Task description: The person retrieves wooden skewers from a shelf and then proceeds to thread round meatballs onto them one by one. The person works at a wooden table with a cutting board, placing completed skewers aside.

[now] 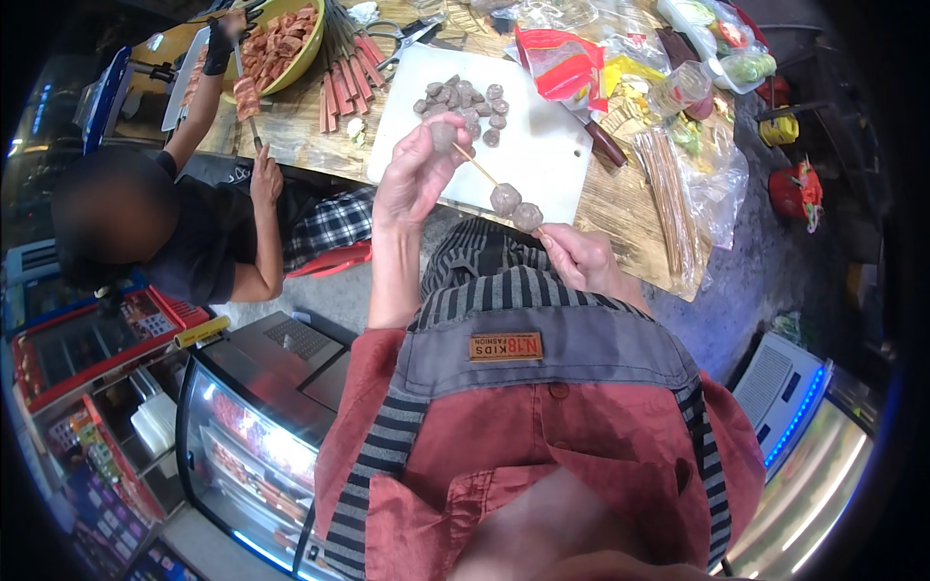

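My right hand [584, 258] is closed on the near end of a thin wooden skewer [477, 164]. Two grey-brown meatballs [505, 199] are threaded on it close to my right fingers. In my left hand [418, 174], a third meatball [444, 137] is pinched at the skewer's far tip; whether the tip has pierced it I cannot tell. Both hands are over the near part of a white cutting board [405, 85]. Beyond my left hand lies a pile of loose meatballs [455, 95] on the board.
A knife handle [607, 145] and red package [560, 60] lie at the board's right. Wooden skewers [668, 198] rest in plastic farther right. At left, scissors [402, 41], red-handled skewers [351, 77] and a yellow meat bowl [312, 48] sit near a co-worker [208, 228] holding skewered meat.
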A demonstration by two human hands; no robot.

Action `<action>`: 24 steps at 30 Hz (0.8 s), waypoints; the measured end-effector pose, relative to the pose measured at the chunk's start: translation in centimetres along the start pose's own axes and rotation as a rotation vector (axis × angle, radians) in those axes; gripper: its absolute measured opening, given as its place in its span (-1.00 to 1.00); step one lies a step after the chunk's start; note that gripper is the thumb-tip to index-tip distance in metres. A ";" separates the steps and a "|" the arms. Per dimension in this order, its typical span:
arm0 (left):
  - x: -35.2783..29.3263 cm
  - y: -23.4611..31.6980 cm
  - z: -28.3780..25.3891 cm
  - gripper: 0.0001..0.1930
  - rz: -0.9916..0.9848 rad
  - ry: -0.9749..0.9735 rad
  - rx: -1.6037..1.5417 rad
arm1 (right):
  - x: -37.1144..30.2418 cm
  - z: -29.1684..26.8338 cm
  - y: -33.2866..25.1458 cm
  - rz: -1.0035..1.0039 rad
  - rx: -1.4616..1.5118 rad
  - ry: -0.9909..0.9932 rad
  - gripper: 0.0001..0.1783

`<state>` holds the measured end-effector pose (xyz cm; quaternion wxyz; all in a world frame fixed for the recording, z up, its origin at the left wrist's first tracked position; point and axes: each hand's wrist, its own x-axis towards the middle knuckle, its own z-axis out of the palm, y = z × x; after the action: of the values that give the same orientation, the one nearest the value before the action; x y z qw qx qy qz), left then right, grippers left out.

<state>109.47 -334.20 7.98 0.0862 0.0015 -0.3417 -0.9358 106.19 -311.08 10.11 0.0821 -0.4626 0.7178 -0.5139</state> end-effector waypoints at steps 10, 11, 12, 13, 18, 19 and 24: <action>-1.0 1.0 1.7 -0.56 0.009 0.010 0.200 | -0.5 0.3 -0.3 0.023 0.027 -0.002 -0.87; -1.1 0.8 1.8 -0.56 0.010 0.003 0.163 | -0.5 0.4 -0.4 0.012 0.021 0.008 -0.87; -1.2 0.6 1.8 -0.57 0.012 0.003 0.134 | -0.5 0.5 -0.5 0.001 0.016 0.017 -0.87; -1.3 0.5 1.7 -0.57 0.014 0.003 0.106 | -0.6 0.5 -0.6 -0.003 0.014 0.017 -0.87; -1.8 -0.4 2.7 -0.60 0.028 0.032 0.006 | -0.5 0.2 -1.4 -0.007 -0.041 -0.011 -0.86; -1.9 -0.6 2.8 -0.60 0.029 0.034 -0.011 | -0.6 0.1 -1.4 -0.003 -0.043 -0.017 -0.85; -2.4 -1.8 3.5 -0.61 0.039 0.054 -0.060 | -0.6 0.2 -1.5 -0.032 -0.063 -0.008 -0.82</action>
<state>111.29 -330.28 9.38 0.1135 0.0178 -0.3108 -0.9435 107.50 -310.81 11.03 0.0622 -0.4783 0.7259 -0.4904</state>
